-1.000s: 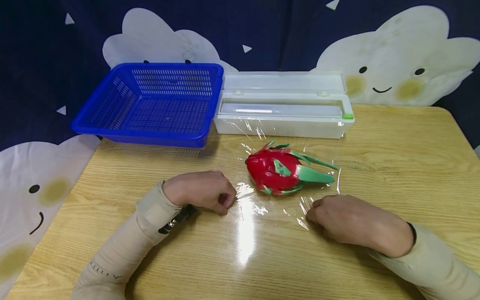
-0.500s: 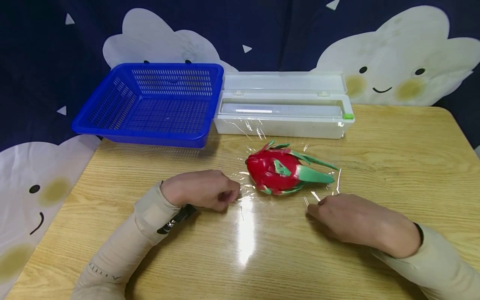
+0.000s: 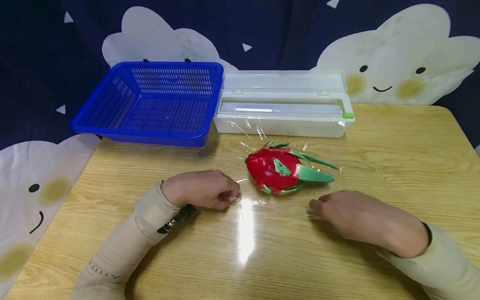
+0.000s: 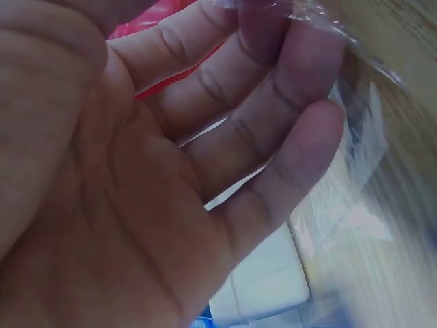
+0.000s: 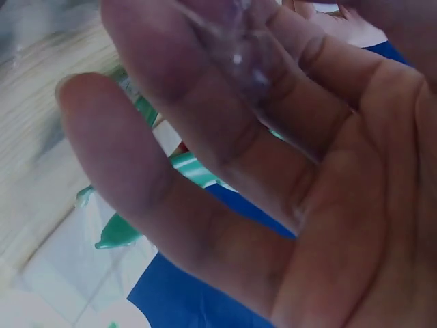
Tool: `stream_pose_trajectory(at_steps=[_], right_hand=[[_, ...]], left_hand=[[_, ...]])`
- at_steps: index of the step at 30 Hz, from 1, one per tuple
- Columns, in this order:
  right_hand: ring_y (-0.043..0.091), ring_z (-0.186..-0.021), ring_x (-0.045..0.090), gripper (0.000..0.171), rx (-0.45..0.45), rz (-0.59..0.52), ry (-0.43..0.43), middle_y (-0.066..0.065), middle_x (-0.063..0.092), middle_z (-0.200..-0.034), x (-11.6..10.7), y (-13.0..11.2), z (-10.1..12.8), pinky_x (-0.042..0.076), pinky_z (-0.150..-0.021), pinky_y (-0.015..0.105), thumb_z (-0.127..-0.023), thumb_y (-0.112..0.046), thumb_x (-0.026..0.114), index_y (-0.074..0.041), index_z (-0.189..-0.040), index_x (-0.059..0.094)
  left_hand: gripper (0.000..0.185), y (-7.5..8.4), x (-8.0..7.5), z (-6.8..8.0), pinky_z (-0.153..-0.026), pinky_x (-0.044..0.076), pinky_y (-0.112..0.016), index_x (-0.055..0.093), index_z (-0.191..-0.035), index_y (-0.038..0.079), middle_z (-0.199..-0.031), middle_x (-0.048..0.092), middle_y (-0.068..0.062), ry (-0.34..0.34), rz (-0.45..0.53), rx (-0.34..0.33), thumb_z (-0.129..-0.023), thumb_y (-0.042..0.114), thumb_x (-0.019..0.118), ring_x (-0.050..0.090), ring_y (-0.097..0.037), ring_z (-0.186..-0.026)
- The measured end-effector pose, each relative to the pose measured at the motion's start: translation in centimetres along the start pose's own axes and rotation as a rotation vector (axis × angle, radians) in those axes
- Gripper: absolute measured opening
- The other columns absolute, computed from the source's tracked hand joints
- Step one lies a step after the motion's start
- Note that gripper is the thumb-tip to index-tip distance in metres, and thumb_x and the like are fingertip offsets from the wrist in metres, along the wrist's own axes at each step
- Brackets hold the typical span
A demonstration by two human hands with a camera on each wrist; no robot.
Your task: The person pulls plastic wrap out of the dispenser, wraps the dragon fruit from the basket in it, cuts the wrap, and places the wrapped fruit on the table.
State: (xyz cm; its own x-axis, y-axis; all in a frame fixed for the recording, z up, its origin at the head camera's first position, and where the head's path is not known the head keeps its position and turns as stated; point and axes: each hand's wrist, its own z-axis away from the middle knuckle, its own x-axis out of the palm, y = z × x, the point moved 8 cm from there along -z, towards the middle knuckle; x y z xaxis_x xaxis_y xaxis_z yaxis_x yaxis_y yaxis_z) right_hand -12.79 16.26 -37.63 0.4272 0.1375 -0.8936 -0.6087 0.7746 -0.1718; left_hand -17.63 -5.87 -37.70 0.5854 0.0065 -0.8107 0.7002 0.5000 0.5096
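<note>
Red oval, green-leaved dragon fruit (image 3: 275,171) on clear plastic film (image 3: 258,203), two o'clock from the left hand (image 3: 202,189), ten from the right hand (image 3: 352,214); both pinch film in curled fingers. Even tension should limit creases.

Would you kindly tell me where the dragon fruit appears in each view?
Head: dragon fruit near the centre, below the white box.
Left wrist: upper left, red skin behind the left hand.
Right wrist: left of centre, green leaves behind the right hand.
Shared landmark: the wooden table, visible in all three.
</note>
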Motion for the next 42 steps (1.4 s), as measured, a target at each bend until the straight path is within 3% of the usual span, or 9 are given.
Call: stream_pose_trajectory(at_steps=[7,14,18,24,33,42], right_hand=[[0.007,-0.062,0.051,0.017,-0.027,0.045,0.072,-0.013,0.057,-0.075,-0.3,0.2,0.2,0.048,-0.056,0.032,-0.096,-0.014,0.069,-0.027,-0.088,0.063],[0.007,-0.061,0.045,0.029,-0.032,0.051,0.083,-0.012,0.053,-0.073,-0.6,0.4,0.5,0.041,-0.055,0.028,-0.087,-0.006,0.074,-0.027,-0.079,0.056],[0.006,-0.061,0.042,0.03,-0.039,0.059,0.11,-0.013,0.05,-0.072,-0.8,0.4,0.7,0.039,-0.054,0.026,-0.087,-0.007,0.074,-0.026,-0.077,0.053],[0.005,-0.06,0.043,0.028,-0.034,0.059,0.111,-0.014,0.051,-0.072,-1.0,0.5,0.8,0.039,-0.055,0.026,-0.091,-0.009,0.073,-0.026,-0.078,0.054],[0.004,-0.061,0.043,0.031,-0.044,0.066,0.139,-0.014,0.052,-0.074,-1.2,0.7,1.1,0.039,-0.055,0.024,-0.082,-0.009,0.081,-0.026,-0.08,0.056],[0.002,-0.063,0.046,0.027,-0.038,0.053,0.155,-0.015,0.054,-0.077,-1.7,0.9,1.4,0.043,-0.057,0.025,-0.084,-0.013,0.083,-0.026,-0.084,0.06]], left_hand=[[0.016,-0.4,-0.3,0.2,-0.067,0.045,-0.02,0.063,-0.085,0.017,-0.077,0.057,0.009,0.019,-0.027,-0.035,-0.088,0.014,0.078,0.051,-0.005,-0.072],[0.014,-0.1,-1.4,0.7,-0.066,0.045,-0.019,0.064,-0.085,0.016,-0.075,0.056,0.008,0.084,-0.04,-0.007,-0.092,0.015,0.076,0.049,-0.004,-0.07],[0.014,0.1,-2.0,1.1,-0.063,0.044,-0.019,0.064,-0.085,0.016,-0.074,0.054,0.009,0.123,-0.037,0.013,-0.09,0.011,0.076,0.048,-0.003,-0.069],[0.013,0.4,-2.8,1.7,-0.064,0.046,-0.019,0.063,-0.087,0.016,-0.076,0.059,0.008,0.186,-0.064,0.035,-0.089,0.009,0.075,0.049,-0.003,-0.067],[0.007,0.9,-3.9,2.4,-0.071,0.056,-0.022,0.068,-0.096,0.01,-0.084,0.07,0.004,0.266,-0.114,0.04,-0.092,0.007,0.074,0.062,-0.005,-0.075],[0.012,1.2,-4.8,3.1,-0.074,0.058,-0.023,0.071,-0.103,0.011,-0.093,0.074,0.001,0.322,-0.106,0.043,-0.093,0.006,0.074,0.065,-0.006,-0.081]])
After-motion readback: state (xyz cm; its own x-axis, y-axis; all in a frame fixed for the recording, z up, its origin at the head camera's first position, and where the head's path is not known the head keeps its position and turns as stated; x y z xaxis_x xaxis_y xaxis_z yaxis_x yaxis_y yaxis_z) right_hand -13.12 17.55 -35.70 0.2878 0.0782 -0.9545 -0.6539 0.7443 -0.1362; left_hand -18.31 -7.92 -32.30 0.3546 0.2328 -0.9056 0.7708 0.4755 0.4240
